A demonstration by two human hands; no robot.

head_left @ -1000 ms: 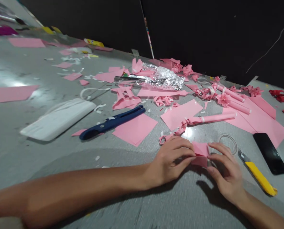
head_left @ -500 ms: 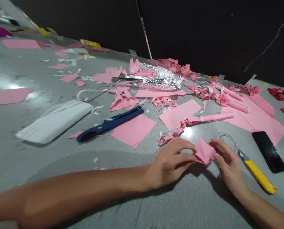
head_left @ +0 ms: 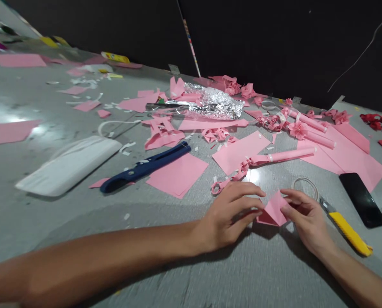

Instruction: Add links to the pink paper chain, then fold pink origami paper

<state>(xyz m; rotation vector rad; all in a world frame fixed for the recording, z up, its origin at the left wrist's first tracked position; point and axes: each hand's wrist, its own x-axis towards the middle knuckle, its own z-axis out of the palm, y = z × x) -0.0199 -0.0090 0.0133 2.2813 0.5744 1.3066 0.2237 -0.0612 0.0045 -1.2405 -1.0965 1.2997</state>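
Observation:
A small folded piece of pink paper (head_left: 274, 210) is held between my two hands, just above the grey surface. My left hand (head_left: 232, 216) pinches its left edge between thumb and fingers. On the other side, my right hand (head_left: 308, 216) grips the right edge with thumb and forefinger. The paper is creased into a pointed shape. Just beyond my left fingers lies a pink paper roll with a twisted chain (head_left: 281, 156). A yellow utility knife (head_left: 350, 233) with its blade showing and a roll of tape (head_left: 306, 188) rest by my right hand.
Navy scissors (head_left: 146, 167) lie over pink sheets (head_left: 181, 177), with a white folded packet (head_left: 70, 167) further left. A black phone (head_left: 362, 200) is at the right. Pink scraps and crumpled foil (head_left: 221, 102) spread towards the black wall (head_left: 274, 42).
The pink paper has turned and its folds have shifted between my fingers. My right hand's thumb now lies further over its front. The camera view has moved slightly.

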